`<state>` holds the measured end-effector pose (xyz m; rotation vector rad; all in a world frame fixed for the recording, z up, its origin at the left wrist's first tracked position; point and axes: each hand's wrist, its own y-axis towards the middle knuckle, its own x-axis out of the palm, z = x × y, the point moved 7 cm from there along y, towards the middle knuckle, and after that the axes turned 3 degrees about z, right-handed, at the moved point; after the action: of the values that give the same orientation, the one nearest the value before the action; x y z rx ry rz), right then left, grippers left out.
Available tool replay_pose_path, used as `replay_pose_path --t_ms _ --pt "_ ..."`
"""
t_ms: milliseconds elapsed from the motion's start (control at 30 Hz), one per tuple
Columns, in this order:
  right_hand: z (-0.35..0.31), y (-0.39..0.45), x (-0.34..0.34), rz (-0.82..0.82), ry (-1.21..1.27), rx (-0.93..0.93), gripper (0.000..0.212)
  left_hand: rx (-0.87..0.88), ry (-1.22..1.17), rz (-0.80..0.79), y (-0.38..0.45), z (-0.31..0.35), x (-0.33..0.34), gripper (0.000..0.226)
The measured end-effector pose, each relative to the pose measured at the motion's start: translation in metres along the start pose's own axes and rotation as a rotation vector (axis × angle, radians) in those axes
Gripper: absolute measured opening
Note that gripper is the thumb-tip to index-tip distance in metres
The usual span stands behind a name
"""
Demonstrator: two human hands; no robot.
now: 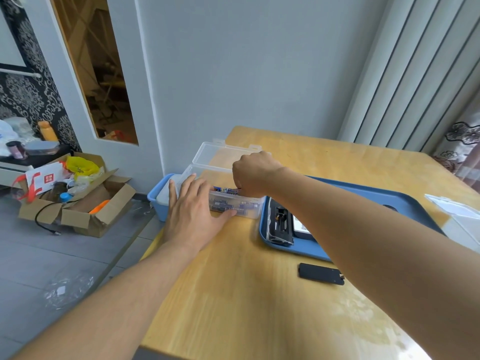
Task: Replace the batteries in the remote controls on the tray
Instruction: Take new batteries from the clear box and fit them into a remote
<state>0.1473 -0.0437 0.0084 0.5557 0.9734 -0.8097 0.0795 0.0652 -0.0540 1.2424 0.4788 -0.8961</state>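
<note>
The clear battery box (pixel 233 203) was steadied by the flat, spread left hand (pixel 193 206), so no sliding. At its 12 o'clock, the right hand (pixel 253 175) was curled inside, probably picking a battery (pixel 226 190); the actual grip couldn't be seen.

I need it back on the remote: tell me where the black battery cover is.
The black battery cover lies on the wooden table, just in front of the blue tray, under the right forearm.
</note>
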Motion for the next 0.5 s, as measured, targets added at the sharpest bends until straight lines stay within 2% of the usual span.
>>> replay_pose_path --t_ms 100,267,500 --pt "-0.005 0.002 -0.006 0.055 0.056 0.007 0.017 0.003 0.016 -0.007 0.0 0.001 0.0 0.078" --pt "-0.009 0.013 0.002 0.019 0.147 0.069 0.009 -0.003 0.021 -0.012 0.0 0.0 0.0 0.082" --pt "-0.009 0.018 0.012 -0.056 0.144 0.066 0.03 0.002 0.02 -0.005 0.0 0.001 -0.001 0.075"
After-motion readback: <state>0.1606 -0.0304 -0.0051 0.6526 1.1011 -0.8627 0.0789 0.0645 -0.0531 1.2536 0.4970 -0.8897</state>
